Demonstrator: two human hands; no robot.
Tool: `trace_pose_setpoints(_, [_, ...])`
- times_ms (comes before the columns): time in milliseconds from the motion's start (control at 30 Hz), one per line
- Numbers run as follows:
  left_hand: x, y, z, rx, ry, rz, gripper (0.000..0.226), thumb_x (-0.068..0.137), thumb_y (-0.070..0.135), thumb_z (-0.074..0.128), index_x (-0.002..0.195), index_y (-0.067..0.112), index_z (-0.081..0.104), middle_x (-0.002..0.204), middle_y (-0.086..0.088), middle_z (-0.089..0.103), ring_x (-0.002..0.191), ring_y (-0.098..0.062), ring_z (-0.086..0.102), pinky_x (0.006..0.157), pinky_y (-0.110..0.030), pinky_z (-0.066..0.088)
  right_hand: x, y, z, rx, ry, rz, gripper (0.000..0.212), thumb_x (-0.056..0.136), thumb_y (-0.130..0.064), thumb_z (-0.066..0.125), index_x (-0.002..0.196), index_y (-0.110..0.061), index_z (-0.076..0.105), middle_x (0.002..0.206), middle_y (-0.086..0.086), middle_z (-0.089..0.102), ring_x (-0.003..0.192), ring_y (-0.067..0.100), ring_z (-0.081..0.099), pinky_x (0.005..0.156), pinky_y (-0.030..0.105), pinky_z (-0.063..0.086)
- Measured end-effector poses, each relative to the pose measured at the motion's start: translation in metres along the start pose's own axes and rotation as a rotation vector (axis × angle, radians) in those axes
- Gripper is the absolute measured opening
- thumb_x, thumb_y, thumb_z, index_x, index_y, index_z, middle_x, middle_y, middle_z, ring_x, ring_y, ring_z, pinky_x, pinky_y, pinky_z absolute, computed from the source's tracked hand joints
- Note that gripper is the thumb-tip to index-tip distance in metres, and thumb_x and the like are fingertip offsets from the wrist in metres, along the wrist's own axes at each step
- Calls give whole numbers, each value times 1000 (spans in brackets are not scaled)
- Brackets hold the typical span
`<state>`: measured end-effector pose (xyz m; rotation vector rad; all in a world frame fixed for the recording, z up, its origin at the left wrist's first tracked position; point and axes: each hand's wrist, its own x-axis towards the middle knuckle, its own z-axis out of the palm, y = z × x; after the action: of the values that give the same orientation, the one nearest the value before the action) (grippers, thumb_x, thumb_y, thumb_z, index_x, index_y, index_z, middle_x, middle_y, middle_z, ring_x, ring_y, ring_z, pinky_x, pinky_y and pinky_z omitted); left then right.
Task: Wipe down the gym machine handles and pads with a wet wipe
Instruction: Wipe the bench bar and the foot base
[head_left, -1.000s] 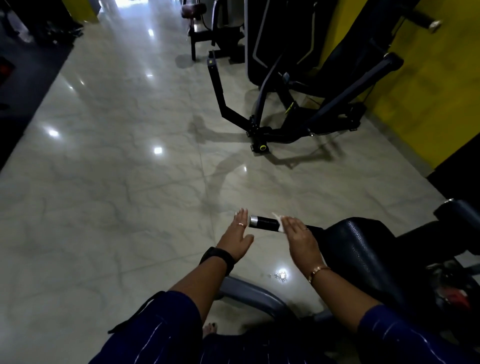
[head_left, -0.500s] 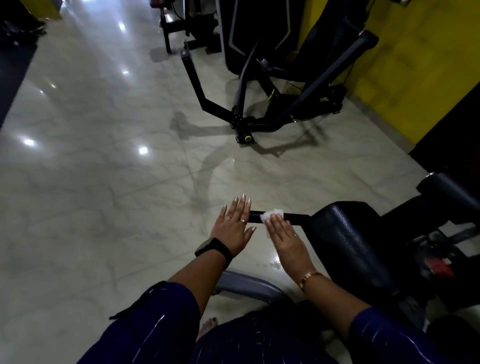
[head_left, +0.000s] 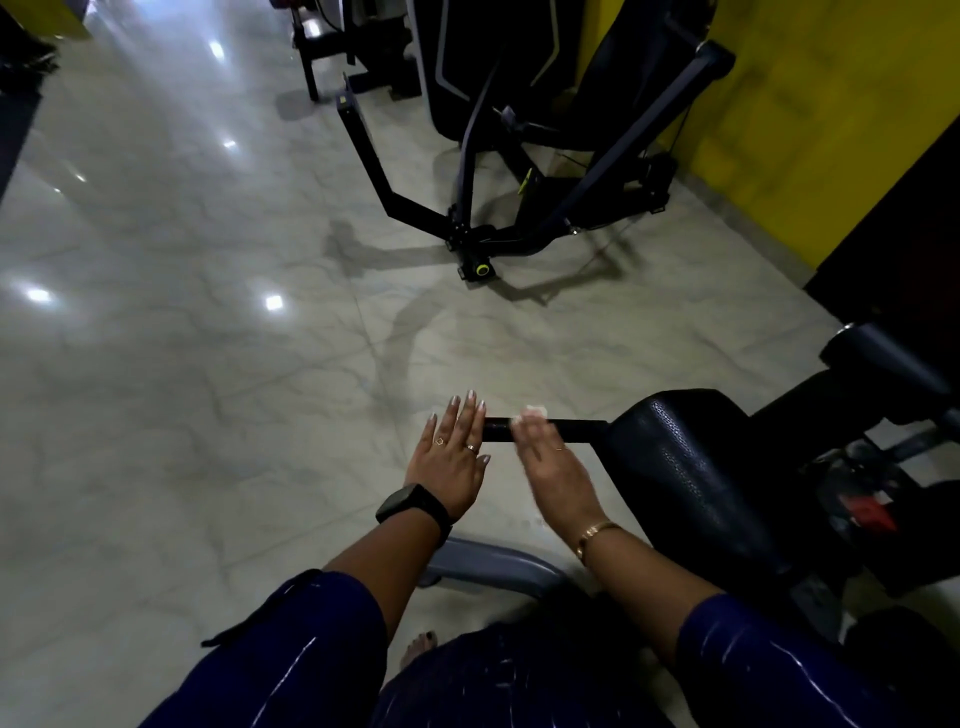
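The black handle (head_left: 576, 430) lies level, its long axis running left to right across the view. Its right end meets the black pad (head_left: 675, 467) and its free end points left, out over the marble floor (head_left: 208, 364). The left hand (head_left: 452, 457) is held flat, palm down, at that free end, its fingers (head_left: 470, 415) straight, released and grasping nothing. The right hand (head_left: 556, 467), blurred, reaches forward over the middle of the bar, with the white wet wipe (head_left: 535, 413) showing just past its fingertips on top of the handle. Whether those fingers curl round the bar cannot be told.
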<state>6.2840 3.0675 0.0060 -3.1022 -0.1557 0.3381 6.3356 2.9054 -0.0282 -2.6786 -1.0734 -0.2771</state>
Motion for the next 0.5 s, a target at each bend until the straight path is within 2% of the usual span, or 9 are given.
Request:
trace_pose_setpoints(67, [0,0,-1,-6,6,4,65,105,38,20,141,15,-29,147,-3,-36,138,-19,-31,117,-38,-13,-9,16,2,9,-39,167,68,64,19,48,131,6,53,134,24,54,123,37,54,90,39,55])
trace_pose_setpoints(167, [-1,-1,-1,-7,-1,17,65,105,37,20,141,15,-28,147,-2,-35,138,-20,-31,118,-39,-12,-1,1,6,77,-62,364,63,68,17,31,125,8,57,128,24,58,119,39,57,88,42,54])
trace_pose_setpoints(200, [-1,-1,-2,-6,-3,19,65,105,38,21,141,15,-28,147,-2,-35,137,-20,-32,118,-39,-11,6,-9,6,113,-38,389,64,65,22,36,123,9,58,126,24,60,117,40,58,89,44,51])
trace_pose_setpoints(267, [-1,-2,-3,-10,-6,20,65,105,39,21,142,15,-27,148,-2,-34,138,-19,-31,119,-40,-10,20,-28,6,221,21,331,71,57,31,54,125,8,57,126,24,60,118,40,57,93,45,46])
trace_pose_setpoints(333, [-1,-3,-4,18,-27,28,65,105,38,21,144,14,-24,150,-3,-33,144,-21,-26,119,-41,-9,28,-45,5,290,52,187,72,62,27,64,130,6,53,129,23,58,121,37,55,97,42,44])
trace_pose_setpoints(433, [1,-6,-4,39,-38,60,63,105,37,21,147,14,-20,157,-3,-27,148,-23,-19,119,-42,-9,28,-43,-2,159,42,25,58,71,17,56,128,6,55,127,22,60,119,33,58,92,37,51])
trace_pose_setpoints(500, [3,-10,-5,30,-16,89,65,105,38,22,147,15,-21,159,-4,-23,149,-23,-17,119,-41,-10,20,-22,-4,-7,5,34,53,72,13,41,121,6,61,120,23,64,112,32,63,84,34,55])
